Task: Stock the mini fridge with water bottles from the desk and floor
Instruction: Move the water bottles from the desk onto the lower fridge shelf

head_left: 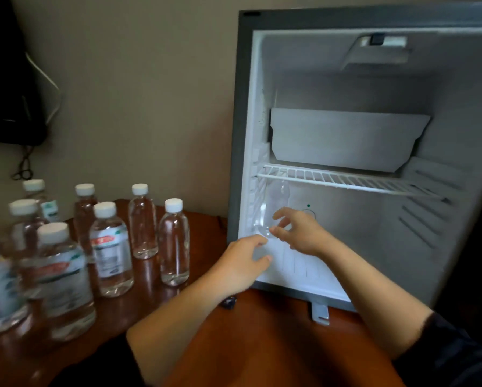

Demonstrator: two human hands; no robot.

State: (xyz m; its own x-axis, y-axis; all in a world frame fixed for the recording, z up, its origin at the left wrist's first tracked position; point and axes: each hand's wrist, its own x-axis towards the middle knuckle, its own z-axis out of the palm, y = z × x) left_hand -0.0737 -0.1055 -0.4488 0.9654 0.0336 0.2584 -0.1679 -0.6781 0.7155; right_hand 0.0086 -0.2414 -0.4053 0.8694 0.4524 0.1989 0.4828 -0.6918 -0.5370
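I'm pinching the water bottle (273, 208) with my right hand (304, 233) against the left wall of the mini fridge (241, 121), long axis running up toward the wire shelf (346, 181). My left hand (242, 261) is curling just beneath it; I cannot tell whether it grips.

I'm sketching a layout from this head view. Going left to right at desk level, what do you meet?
Cluster of water bottles → rightmost bottle, standing apart → left hand → right hand → fridge's right inner wall.
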